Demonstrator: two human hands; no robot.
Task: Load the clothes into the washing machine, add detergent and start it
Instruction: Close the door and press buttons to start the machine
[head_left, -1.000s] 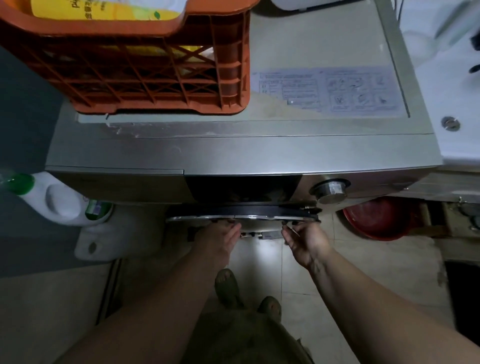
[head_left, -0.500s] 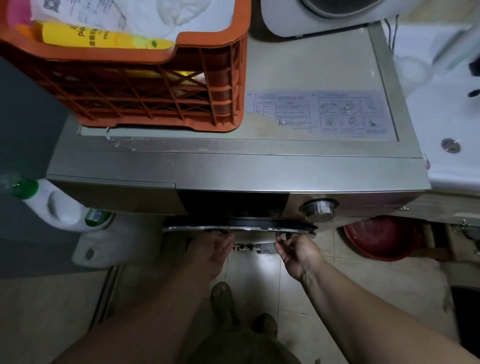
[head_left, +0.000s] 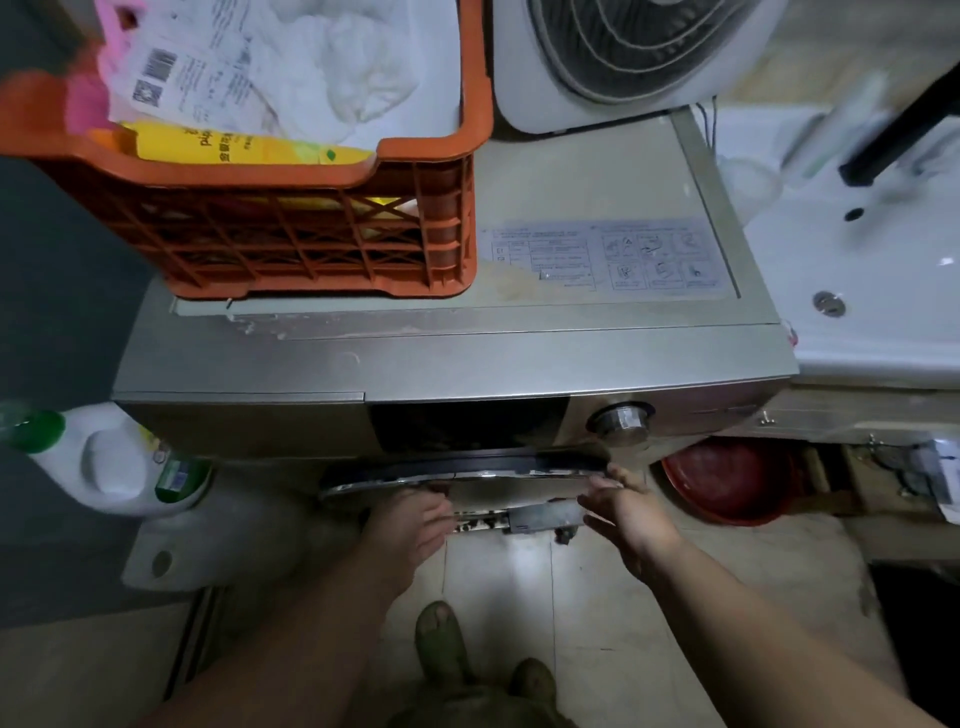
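Observation:
A silver front-loading washing machine (head_left: 457, 358) fills the middle, seen from above. Its round door (head_left: 467, 470) juts out below the dark display, next to a metal dial (head_left: 621, 420). My left hand (head_left: 410, 525) hovers flat just below the door's left half, fingers apart and holding nothing. My right hand (head_left: 623, 506) is spread, with its fingertips on the door's right edge. An orange crate (head_left: 322, 234) on top holds white clothes (head_left: 332, 67) and a yellow detergent pouch (head_left: 234, 145). The drum's inside is hidden.
A white detergent bottle (head_left: 109, 462) with a green cap stands left of the machine. A white fan (head_left: 613, 57) sits at the back of the top, a white sink (head_left: 872, 249) is on the right, and a red basin (head_left: 727, 483) lies on the floor beneath it. My feet are on the tiles below.
My right hand has slid to the right along the door's edge and spread. My left hand has drawn slightly back from the rim. The view has tilted up, showing more crate and fan.

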